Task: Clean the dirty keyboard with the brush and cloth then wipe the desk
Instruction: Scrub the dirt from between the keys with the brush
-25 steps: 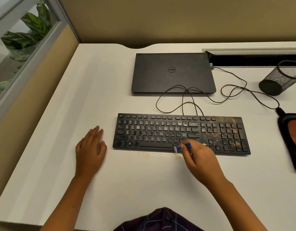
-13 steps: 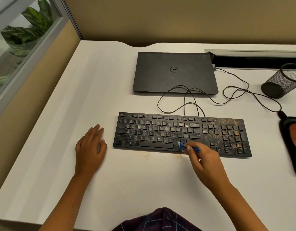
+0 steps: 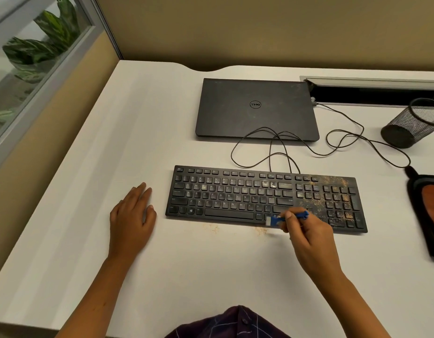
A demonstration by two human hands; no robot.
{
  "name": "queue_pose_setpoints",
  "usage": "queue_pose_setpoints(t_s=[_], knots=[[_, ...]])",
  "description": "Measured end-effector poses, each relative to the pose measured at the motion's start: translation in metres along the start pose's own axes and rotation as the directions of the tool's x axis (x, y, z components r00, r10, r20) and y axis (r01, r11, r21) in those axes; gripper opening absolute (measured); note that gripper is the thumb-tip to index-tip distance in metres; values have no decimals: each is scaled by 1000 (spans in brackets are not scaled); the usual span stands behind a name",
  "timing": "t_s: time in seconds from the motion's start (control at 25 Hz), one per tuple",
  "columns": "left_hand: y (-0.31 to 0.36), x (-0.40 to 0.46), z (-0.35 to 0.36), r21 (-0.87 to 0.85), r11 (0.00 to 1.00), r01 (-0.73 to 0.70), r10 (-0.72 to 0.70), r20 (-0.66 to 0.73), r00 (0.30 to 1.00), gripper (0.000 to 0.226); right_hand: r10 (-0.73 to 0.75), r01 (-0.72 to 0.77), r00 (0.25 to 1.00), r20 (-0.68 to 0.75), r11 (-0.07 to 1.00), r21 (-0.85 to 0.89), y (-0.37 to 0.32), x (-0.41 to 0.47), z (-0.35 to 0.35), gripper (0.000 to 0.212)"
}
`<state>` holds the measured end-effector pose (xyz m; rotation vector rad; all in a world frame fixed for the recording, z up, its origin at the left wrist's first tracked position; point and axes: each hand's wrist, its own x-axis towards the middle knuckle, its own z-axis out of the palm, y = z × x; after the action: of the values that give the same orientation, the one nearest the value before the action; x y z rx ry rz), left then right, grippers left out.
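The right hand (image 3: 308, 237) pinches a little blue brush (image 3: 285, 218) on the near edge of the dirty black keyboard (image 3: 264, 198). The left hand (image 3: 131, 220) lies flat and loose on the white bench (image 3: 186, 276), just left of the keyboard.

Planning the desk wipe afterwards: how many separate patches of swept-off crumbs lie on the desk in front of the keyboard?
2. One faint patch lies below the spacebar; a denser one sits beside the brush held by the right hand. More may hide under that hand.
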<state>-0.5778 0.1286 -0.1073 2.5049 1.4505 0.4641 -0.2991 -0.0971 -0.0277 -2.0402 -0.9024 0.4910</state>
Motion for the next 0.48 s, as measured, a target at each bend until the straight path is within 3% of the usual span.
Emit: queue_pose_setpoints(t_s=[0.2, 0.36, 0.48], knots=[[1, 0, 0, 0, 1000, 4, -4, -5, 1000, 55, 110, -109, 993, -52, 994, 18, 11, 6, 0, 27], [2, 0, -1, -3, 1000, 7, -7, -18, 1000, 55, 151, -132, 987, -63, 962, 239, 4, 5, -2, 22], [3, -1, -1, -7, 1000, 5, -5, -16, 1000, 55, 158, -159, 987, 20, 981, 113, 7, 8, -1, 22]])
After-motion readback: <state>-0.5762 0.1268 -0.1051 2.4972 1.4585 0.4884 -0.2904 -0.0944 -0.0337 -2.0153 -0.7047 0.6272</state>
